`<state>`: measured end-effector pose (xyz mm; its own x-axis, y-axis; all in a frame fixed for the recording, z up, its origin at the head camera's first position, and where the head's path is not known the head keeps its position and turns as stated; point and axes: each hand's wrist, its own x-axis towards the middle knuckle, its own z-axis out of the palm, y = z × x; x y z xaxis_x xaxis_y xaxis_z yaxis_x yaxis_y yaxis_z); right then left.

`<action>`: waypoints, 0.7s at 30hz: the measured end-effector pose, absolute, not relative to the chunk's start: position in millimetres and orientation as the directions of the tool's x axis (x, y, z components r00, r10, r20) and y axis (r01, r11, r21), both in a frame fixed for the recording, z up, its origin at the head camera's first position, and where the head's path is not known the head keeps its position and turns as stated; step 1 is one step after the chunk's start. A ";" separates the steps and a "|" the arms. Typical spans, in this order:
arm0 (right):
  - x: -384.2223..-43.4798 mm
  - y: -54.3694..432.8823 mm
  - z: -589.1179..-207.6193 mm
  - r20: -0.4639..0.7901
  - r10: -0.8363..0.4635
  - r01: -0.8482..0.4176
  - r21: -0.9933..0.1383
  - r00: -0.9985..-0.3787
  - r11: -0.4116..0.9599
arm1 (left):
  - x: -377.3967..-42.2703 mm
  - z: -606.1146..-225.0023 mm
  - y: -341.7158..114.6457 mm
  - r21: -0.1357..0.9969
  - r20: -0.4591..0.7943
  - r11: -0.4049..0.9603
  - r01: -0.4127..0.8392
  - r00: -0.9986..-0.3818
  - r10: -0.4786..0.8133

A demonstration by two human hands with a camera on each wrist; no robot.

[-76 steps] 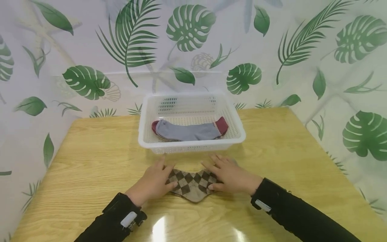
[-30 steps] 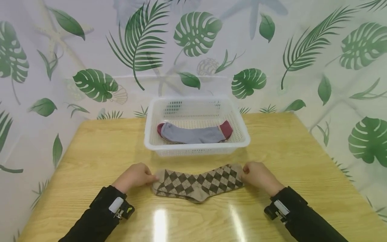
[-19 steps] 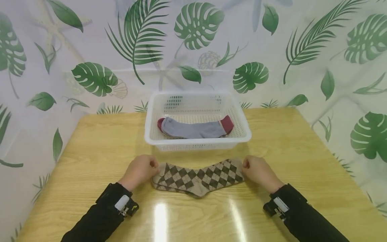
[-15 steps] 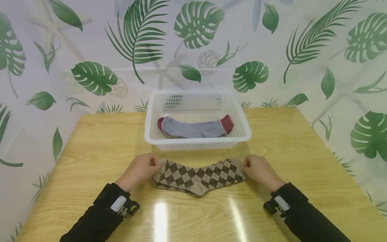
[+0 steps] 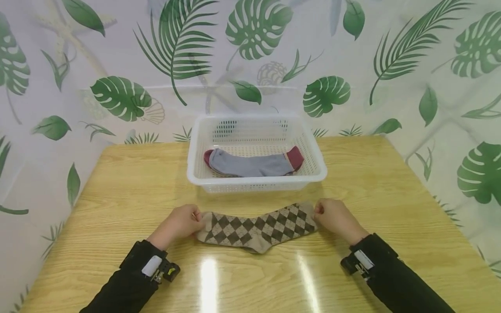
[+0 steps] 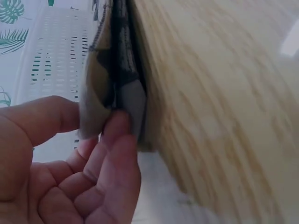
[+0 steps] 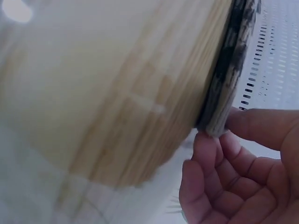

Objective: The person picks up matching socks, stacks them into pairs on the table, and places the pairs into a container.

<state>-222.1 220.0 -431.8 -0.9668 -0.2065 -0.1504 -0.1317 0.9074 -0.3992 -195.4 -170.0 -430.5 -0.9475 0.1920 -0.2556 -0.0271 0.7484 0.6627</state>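
Observation:
A pair of beige socks (image 5: 256, 230) with dark diamonds lies stretched sideways on the table, one stacked on the other. My left hand (image 5: 180, 224) pinches the toe end; in the left wrist view, thumb and index finger (image 6: 117, 128) hold the upper sock's end, and a gap shows between the two layers. At the cuff end, my right hand (image 5: 336, 219) pinches the socks' edge between thumb (image 7: 261, 126) and curled fingers. In the right wrist view the layers lie close together there.
Behind the socks stands a white plastic basket (image 5: 258, 184) holding grey socks (image 5: 250, 165) with dark red ends. The wooden table (image 5: 129, 187) reaches a leaf-patterned cloth (image 5: 352, 52) at the back and sides.
Earlier both hands lay spread on the socks; they then moved outward and took the two ends. Lately the left hand has shifted slightly left and down, and the upper sock's toe covers more of the lower one.

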 end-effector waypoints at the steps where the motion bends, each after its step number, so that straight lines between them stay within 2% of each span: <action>1: -221.6 219.3 -431.5 -0.133 -0.210 -0.144 -0.387 -0.969 0.911 | -194.2 -430.4 -168.9 0.646 -0.243 0.763 -0.019 -0.953 0.182; 4: -216.8 212.9 -430.2 -0.035 -0.262 -0.238 -0.317 -0.965 0.918 | -186.9 -425.7 -159.9 0.553 -0.142 0.831 0.064 -0.975 0.170; 7: -212.0 202.1 -427.7 0.085 -0.331 -0.342 -0.212 -0.940 0.916 | -179.1 -422.9 -144.9 0.379 0.004 0.909 0.175 -0.982 0.187; 9: -212.0 197.0 -425.1 0.110 -0.345 -0.359 -0.176 -0.932 0.916 | -176.9 -423.4 -136.8 0.297 0.055 0.931 0.212 -0.977 0.204; 12: -217.7 195.1 -422.2 0.065 -0.305 -0.312 -0.208 -0.950 0.927 | -176.8 -424.7 -133.0 0.280 0.000 0.938 0.203 -0.977 0.211; 16: -223.7 198.7 -423.6 -0.039 -0.242 -0.221 -0.288 -0.969 0.932 | -175.4 -425.9 -136.7 0.314 -0.084 0.931 0.186 -0.971 0.222; 21: -224.6 203.3 -422.3 -0.041 -0.199 -0.175 -0.324 -0.979 0.930 | -174.4 -428.4 -139.5 0.337 -0.086 0.919 0.204 -0.965 0.246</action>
